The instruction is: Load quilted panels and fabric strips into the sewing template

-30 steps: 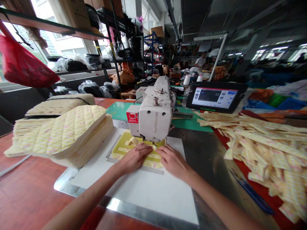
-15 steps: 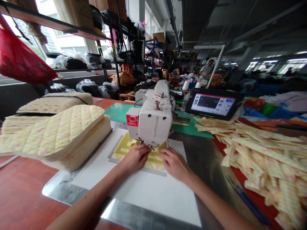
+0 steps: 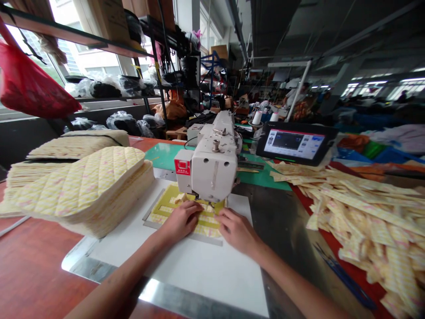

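A white sewing machine (image 3: 209, 166) stands mid-table over a white work plate (image 3: 199, 266). Under its needle lies a yellow slotted template (image 3: 166, 204) on a piece of yellow-and-pink quilted fabric (image 3: 206, 230). My left hand (image 3: 181, 220) lies palm down on the template and fabric, fingers curled toward the needle. My right hand (image 3: 237, 231) rests on the fabric's right edge with fingers stretched flat toward the template. Both hands press the work and grip nothing.
A tall stack of quilted yellow pads (image 3: 83, 190) sits at the left on the red-brown table (image 3: 29, 274). A heap of patterned fabric strips (image 3: 365, 208) covers the right side. A touch-screen panel (image 3: 294, 144) stands behind right. Shelves with bags line the back left.
The template and fabric have shifted slightly left under the machine, and both hands moved with them. The view barely changed otherwise.
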Tool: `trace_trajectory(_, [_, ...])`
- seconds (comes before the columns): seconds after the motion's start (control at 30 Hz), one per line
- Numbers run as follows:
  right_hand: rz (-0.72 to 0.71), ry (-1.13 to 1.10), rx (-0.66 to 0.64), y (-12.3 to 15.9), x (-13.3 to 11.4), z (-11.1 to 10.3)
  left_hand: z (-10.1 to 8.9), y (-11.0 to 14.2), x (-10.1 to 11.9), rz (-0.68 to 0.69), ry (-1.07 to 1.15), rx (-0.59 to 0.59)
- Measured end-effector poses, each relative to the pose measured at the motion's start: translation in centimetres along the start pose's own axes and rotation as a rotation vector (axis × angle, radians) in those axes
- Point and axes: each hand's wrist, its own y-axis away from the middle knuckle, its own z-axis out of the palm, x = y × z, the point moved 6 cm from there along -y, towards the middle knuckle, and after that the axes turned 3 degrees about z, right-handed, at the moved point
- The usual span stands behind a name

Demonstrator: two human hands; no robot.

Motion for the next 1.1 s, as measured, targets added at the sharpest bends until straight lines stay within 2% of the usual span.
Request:
trace_trajectory(0.13, [0.004, -0.004, 0.002, 0.9, -0.3, -0.2, 0.2, 0.5, 0.7, 0.003, 0.021, -0.010])
trace_trajectory(0.4, [0.036, -0.001, 0.002, 1.8, 0.7, -1.3, 1.3, -0.4, 1.9, 0.044, 0.008, -0.007])
trace_trajectory(0.6, [0.048, -0.029, 0.007, 2.0, 1.0, -1.3, 1.3, 0.4, 2.4, 0.075, -0.038, -0.019])
trace_trajectory(0.9, [0.066, -0.038, -0.009, 1.8, 1.7, -1.4, -0.6, 3.7, 5.1, 0.094, -0.071, -0.016])
trace_trajectory(1.1, [0.105, -0.038, -0.015, 5.0, 4.6, -4.1, -2.4, 6.5, 6.2, 0.084, -0.068, 0.007])
